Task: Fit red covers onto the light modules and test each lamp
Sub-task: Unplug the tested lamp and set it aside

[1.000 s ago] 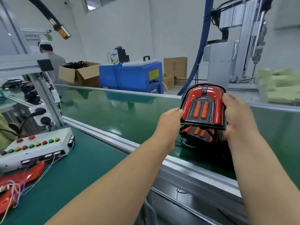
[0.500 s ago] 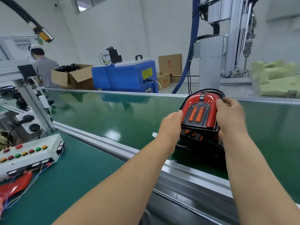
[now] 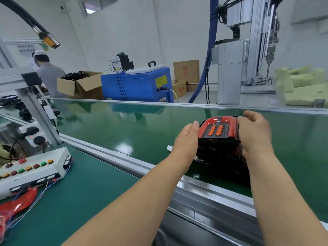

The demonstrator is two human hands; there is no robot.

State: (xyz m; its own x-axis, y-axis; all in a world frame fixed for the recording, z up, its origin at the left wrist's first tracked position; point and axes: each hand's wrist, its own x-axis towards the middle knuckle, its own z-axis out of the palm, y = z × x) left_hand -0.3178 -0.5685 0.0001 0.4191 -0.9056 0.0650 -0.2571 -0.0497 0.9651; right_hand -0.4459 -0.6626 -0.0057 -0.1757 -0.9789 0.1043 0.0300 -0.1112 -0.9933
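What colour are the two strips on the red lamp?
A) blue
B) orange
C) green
B: the lamp has two orange strips side by side on its dark panel.

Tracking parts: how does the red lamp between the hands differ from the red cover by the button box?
The red lamp sits on the conveyor belt; the red cover lies on the bench mat, by the button box. The lamp shows two orange strips in a black frame; the cover looks plain, with wires across it. Both are glossy red.
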